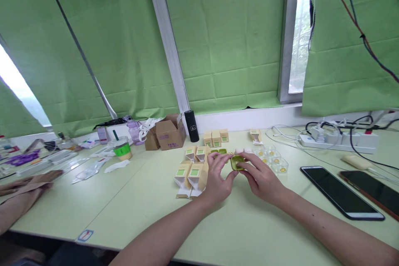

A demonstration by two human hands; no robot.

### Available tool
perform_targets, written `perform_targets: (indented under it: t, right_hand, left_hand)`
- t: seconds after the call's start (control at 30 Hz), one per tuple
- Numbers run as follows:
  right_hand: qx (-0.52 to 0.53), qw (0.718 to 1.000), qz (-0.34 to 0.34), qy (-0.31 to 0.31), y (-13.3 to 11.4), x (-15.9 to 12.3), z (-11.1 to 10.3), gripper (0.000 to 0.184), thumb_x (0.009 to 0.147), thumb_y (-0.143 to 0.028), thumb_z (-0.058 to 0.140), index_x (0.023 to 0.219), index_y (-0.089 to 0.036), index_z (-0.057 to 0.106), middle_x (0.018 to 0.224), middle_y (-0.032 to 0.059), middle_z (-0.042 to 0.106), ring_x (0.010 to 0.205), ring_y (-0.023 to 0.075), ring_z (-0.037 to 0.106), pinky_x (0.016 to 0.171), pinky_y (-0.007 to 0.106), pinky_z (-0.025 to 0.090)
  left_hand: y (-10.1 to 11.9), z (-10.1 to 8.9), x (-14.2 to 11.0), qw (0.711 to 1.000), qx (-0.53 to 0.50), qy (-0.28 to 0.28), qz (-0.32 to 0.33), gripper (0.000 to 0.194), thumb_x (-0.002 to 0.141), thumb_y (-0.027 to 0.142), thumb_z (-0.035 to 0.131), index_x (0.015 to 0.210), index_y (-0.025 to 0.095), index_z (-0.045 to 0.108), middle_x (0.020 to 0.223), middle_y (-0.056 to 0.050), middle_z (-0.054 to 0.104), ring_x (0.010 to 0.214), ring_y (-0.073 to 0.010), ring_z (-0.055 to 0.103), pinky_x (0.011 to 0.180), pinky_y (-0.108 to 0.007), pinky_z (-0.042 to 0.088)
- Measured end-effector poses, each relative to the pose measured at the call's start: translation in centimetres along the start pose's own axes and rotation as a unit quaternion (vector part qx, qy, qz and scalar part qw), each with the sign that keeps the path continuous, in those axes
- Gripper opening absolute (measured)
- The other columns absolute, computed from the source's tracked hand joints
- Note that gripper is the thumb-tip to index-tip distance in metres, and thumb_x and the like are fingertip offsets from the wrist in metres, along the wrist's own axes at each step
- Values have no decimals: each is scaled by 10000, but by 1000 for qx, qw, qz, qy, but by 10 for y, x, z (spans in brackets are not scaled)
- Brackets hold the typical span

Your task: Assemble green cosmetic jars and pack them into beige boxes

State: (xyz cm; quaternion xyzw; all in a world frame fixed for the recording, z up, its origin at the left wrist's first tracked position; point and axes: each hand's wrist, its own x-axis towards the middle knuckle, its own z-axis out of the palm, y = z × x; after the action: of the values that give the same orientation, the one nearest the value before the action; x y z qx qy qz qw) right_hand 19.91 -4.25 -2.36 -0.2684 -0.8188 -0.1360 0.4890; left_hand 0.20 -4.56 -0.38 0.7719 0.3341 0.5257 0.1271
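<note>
1. In the head view, the left hand [219, 178] is curling nearly closed, its thumb and fingertips pinching the left side of a small, square, olive-green open container [237, 163].
2. The right hand [263, 179] is gripping the same container from the other side, its fingers bent and narrowly parted around the edge (the material is looking glossy, though its make is hard to tell).
3. The container is hanging between both hands, above a pale yellow-green counter [140, 203].
4. Beside the left hand, small cream cardboard boxes with green square labels [183, 173] are lying in two rows, the nearer ones showing open white-lined flaps.
5. Just behind the hands, low green pieces [219, 151] are sitting partly covered from sight.
6. Near the right hand, clear plastic rounded holders with yellow marks [274, 159] are standing in a cluster.
7. Farther back, more cream cardboard boxes [215, 138] are standing together, while a black cylinder [191, 126] is rising beside a brown cardboard carton [170, 136].
8. At the right, two dark-screened phones [341, 193] are lying side by side; at the far left, another person's tan sleeve [23, 199] is resting on the counter.
</note>
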Motion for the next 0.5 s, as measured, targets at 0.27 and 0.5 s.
perform_targets:
  t: [0.27,0.5]
  right_hand:
    - [14,1000,14,-4,-2,1,-2,352,1004,-90,483,1313,-229,578,1404,191,582,1322,314,590,1023,520,579]
    - [57,992,108,25,-1,0,1,216,1039,-221,505,1237,-244,587,1347,140,661,1280,285,637,1049,492,557]
  left_hand:
    - [-3,0,-1,1000,1,4,2,412,904,241,719,1311,268,659,1234,-106,661,1274,-311,457,1090,-539,450]
    - [-1,-3,0,1000,-24,10,2,350,996,315,578,1335,243,624,1255,-129,630,1279,-301,441,1104,-528,430]
